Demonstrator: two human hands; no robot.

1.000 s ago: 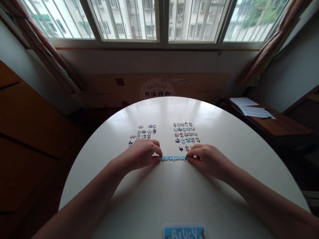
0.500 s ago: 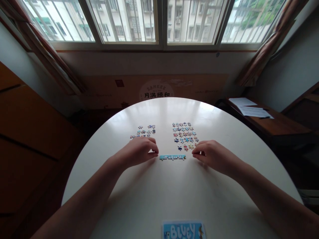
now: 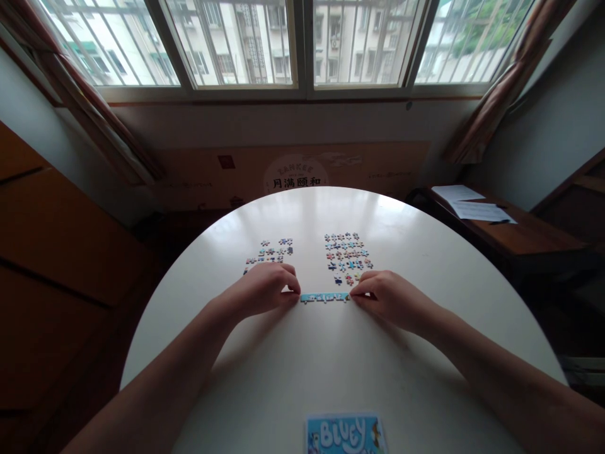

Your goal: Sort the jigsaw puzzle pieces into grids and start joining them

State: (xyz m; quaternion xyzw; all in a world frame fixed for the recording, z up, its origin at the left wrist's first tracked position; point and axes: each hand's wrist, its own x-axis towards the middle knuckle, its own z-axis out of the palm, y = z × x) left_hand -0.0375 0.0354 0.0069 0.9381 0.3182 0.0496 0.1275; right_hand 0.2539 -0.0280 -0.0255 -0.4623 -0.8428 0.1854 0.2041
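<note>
A narrow strip of joined jigsaw pieces (image 3: 325, 297), mostly light blue, lies flat on the white table between my hands. At its left end, my left hand (image 3: 271, 285) is closed with thumb and forefinger against the strip's edge. My right hand (image 3: 390, 293) pinches at the opposite end, its fingertips touching the strip. Beyond my right hand are rows of loose jigsaw pieces (image 3: 347, 255). A smaller group of loose pieces (image 3: 270, 251) lies past my left hand, which partly covers it.
A blue box or card marked "BLUEY" (image 3: 346, 434) lies at the near edge of view, cut off below. The round white table (image 3: 302, 366) curves away toward the window wall. Papers (image 3: 479, 211) and pens rest on a brown side table (image 3: 529, 238) to the right.
My right hand has moved left, from a gap beside the strip to touching its right end. My left hand stays at the left end. The view has shifted slightly.
</note>
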